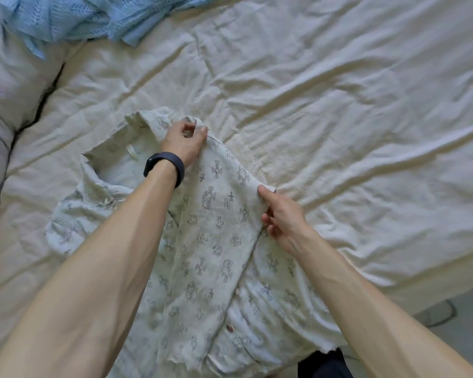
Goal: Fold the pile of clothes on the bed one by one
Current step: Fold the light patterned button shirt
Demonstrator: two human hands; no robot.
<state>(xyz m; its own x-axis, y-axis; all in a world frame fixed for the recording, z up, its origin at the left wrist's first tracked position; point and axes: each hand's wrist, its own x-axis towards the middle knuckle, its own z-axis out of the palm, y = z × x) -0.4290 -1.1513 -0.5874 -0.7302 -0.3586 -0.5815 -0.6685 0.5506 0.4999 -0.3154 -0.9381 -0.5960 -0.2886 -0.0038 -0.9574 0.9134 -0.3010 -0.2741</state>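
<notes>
Nearest us, the shirt (216,241) looks light and limp; our left hand (183,141) pinches its shoulder, right hand (283,216) its side edge.

Pale shirt (216,241) with grey cross print; light-blue knit (74,17).

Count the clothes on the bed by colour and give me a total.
Pale printed: 1, the shirt, pinched by the left hand and the right hand.
Blue: 1, the knit at the far left.
Total: 2
</notes>
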